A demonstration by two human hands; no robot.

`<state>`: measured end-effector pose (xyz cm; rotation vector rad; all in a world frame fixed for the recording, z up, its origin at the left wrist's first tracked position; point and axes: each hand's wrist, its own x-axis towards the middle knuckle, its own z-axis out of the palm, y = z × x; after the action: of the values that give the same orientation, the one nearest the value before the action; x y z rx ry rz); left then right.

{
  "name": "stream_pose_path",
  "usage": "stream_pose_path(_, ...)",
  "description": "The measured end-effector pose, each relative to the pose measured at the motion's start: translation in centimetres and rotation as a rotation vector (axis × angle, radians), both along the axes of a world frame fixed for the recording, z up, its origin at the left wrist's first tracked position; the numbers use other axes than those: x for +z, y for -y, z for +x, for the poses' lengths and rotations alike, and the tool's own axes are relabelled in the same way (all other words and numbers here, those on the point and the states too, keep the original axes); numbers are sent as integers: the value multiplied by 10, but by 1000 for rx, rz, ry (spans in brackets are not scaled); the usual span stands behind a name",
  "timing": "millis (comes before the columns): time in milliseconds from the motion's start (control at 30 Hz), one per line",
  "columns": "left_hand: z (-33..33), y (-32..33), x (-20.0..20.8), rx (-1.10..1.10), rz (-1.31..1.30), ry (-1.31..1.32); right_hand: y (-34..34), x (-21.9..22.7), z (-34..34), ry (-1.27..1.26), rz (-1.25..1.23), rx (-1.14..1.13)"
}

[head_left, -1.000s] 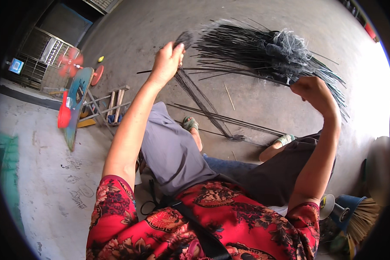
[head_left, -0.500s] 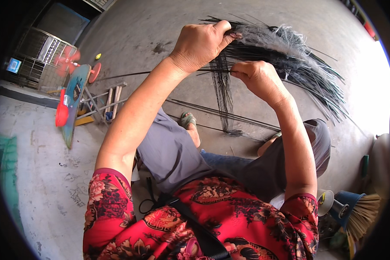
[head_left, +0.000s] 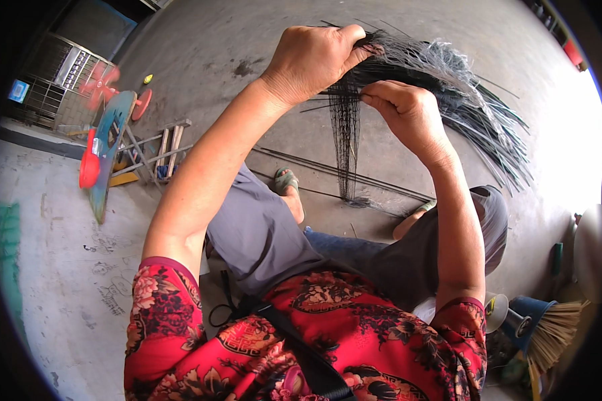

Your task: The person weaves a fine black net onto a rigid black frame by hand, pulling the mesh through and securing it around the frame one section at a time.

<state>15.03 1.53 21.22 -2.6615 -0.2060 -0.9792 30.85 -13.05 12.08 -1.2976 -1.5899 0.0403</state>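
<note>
My left hand [head_left: 321, 61] is closed on the gathered top of some black netting [head_left: 345, 144], beside a large bundle. The netting hangs in a narrow strip down toward the floor, its lower end bunched. Just right of it, my right hand [head_left: 407, 115] is closed in a pinch at a thin dark rod [head_left: 352, 94] near the netting's upper part. Fingers hide much of the rod. Beyond both hands lies the bundle of dark thin rods [head_left: 491, 144] with whitish, see-through netting [head_left: 441, 59] draped over it.
Long thin rods [head_left: 354, 175] lie on the concrete floor past my feet. At left stand a blue board [head_left: 110, 150] with a red object on it, a red fan [head_left: 100, 85] and a wooden folding frame [head_left: 170, 150]. At right is a blue bucket [head_left: 532, 317] with a straw broom [head_left: 562, 331].
The long dark rod reaching left past my left forearm no longer shows there. Both hands have shifted slightly, still close together, and the netting strip hangs narrower. The view has moved a little.
</note>
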Motion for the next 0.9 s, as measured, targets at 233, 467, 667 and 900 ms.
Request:
stream_pose_path(233,-3,4,2,29,-26,5,-4,-6,-4,9,-50,-10)
stream_pose_path(467,-7,-1,-17,100,-316,-67,-8,-8,-16,-293,-293,79)
stream_pose_path(667,-71,-42,-94,288,-419,-107,-3,-46,29,-416,-454,-91)
stream_pose_path(900,-162,-127,-152,433,-325,411,14,-84,83,-330,-510,-290)
